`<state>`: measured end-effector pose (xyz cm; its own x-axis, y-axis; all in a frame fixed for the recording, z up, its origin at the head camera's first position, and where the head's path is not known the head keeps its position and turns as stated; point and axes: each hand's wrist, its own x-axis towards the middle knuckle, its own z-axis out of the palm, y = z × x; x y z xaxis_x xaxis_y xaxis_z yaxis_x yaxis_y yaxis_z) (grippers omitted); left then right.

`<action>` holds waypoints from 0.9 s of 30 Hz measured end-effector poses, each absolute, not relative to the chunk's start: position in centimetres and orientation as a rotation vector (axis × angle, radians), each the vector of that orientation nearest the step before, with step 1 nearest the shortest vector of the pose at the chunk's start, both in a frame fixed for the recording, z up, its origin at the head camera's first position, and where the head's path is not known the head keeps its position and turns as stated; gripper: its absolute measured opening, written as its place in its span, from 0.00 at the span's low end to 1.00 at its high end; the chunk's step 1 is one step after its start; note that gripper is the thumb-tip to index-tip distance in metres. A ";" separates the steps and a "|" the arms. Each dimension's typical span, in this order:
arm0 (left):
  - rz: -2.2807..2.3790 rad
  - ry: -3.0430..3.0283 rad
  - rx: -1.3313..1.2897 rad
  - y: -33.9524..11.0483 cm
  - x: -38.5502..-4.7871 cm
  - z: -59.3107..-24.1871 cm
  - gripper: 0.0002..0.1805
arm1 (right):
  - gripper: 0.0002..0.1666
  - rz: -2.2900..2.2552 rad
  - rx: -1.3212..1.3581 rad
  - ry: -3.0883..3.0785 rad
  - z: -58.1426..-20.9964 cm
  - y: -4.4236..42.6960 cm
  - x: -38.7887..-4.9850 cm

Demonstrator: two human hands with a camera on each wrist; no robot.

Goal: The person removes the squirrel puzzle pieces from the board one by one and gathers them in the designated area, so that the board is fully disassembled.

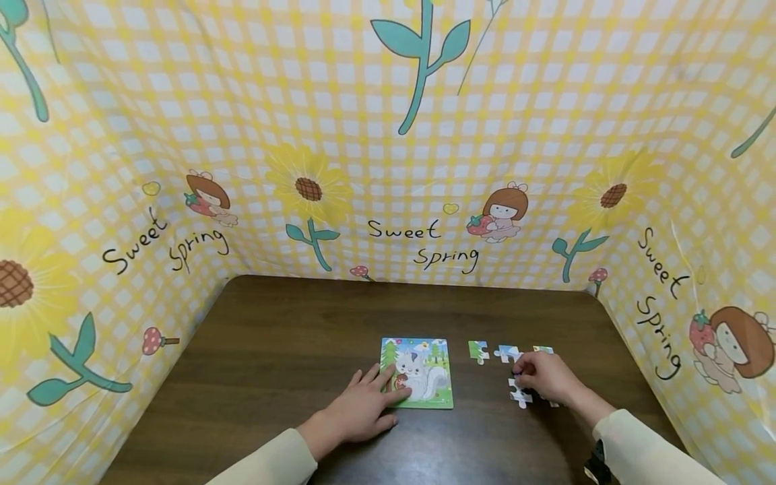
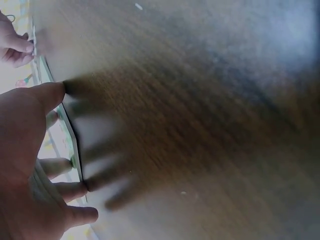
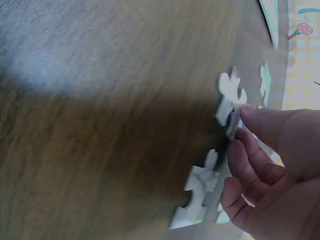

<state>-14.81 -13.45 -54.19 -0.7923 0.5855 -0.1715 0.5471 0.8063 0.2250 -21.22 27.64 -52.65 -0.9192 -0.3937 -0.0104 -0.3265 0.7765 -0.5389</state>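
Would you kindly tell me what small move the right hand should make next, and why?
I would probably set the pinched piece down against the nearest piece: the right hand holds it close to that one, which lies on the table, while the left hand rests on the picture.

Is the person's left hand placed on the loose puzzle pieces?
No, the left hand rests partly on the left side of the squirrel picture, while the loose puzzle pieces are to its right.
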 end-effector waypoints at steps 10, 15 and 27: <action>0.299 2.761 0.863 -14.3 -14.4 -53.9 0.31 | 0.06 -0.915 -0.606 2.818 -48.6 22.0 -23.4; 0.331 2.764 0.827 -14.8 -14.3 -53.8 0.32 | 0.06 -0.977 -0.660 2.745 -48.0 17.2 -24.0; 0.373 2.742 0.785 -15.5 -13.9 -54.1 0.39 | 0.11 -1.043 -0.818 2.575 -50.7 9.5 -23.7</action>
<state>-13.88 -15.47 -54.08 -0.8187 0.5451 -0.1806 0.4770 0.8206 0.3147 -23.67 9.51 -50.68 -0.8130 -0.5821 -0.0155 -0.4072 0.5874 -0.6994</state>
